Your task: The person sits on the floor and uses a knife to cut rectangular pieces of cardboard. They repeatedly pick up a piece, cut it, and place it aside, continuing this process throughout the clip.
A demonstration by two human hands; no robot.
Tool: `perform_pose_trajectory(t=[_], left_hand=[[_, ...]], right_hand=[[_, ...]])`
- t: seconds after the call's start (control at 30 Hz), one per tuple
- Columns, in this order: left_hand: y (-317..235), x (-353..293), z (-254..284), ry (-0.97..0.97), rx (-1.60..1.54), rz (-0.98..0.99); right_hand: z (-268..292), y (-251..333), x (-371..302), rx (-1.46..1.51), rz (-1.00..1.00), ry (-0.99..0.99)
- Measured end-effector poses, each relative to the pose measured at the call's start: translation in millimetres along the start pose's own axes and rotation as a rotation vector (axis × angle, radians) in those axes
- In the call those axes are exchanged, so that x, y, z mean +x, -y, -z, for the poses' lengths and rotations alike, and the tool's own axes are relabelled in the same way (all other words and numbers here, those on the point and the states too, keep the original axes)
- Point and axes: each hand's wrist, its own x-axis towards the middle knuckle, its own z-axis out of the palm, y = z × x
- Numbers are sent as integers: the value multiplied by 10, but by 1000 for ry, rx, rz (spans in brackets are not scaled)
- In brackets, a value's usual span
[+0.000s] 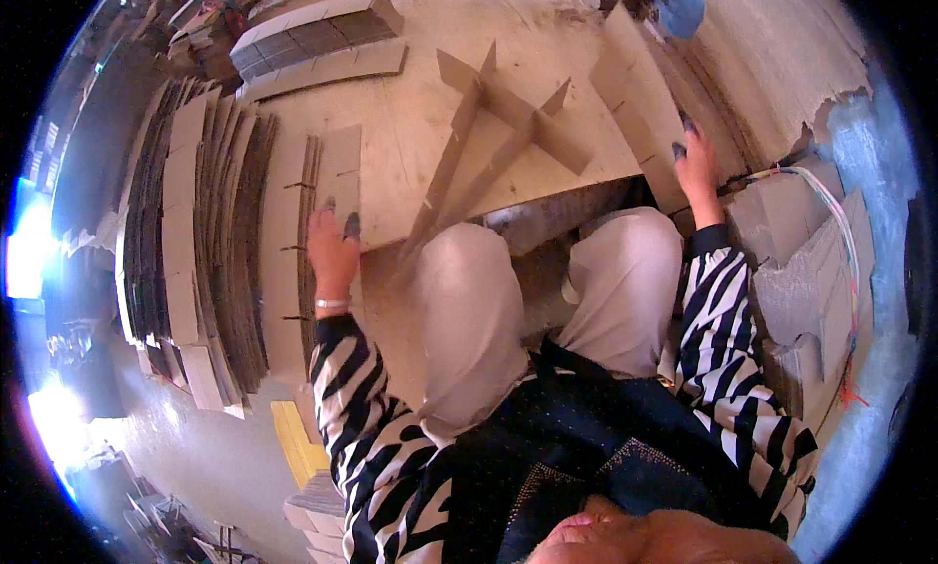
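My left hand (334,250) is over slotted cardboard strips (338,168) on the left, its dark-covered fingertips apart. I cannot make out anything held in it. On the right, my right hand (696,166) reaches to the edge of a long cardboard strip (633,110), finger and thumb spread, their tips dark-covered too. Whether it touches the strip is unclear. Between my hands, several cardboard strips stand on edge and cross one another, forming a partly interlocked divider (503,110) on the pale wooden board (401,110). One of its strips slants toward my left knee.
Tall rows of upright cardboard sheets (210,232) fill the left side. A stack of cardboard strips (318,35) lies at the far left of the board. Bundled wires (831,208) curve past cardboard (796,261) on the right. A yellow piece (296,442) is at lower left.
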Motion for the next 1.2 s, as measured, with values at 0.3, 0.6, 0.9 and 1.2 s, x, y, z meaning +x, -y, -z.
perform_pose_trajectory(t=[0.3,0.6,0.9,1.2], left_hand=[[-734,-655,-363,-54,-870,263],[-742,197,-254,199,63,193],[-858,582,-401,100,163,123],[-1044,658,-423,125,214,126]], right_hand=[[778,1874,194,597,330,137],[161,2722,336,785,347,409],[614,2329,288,928,387,106],[704,2478,113,590,550,335]])
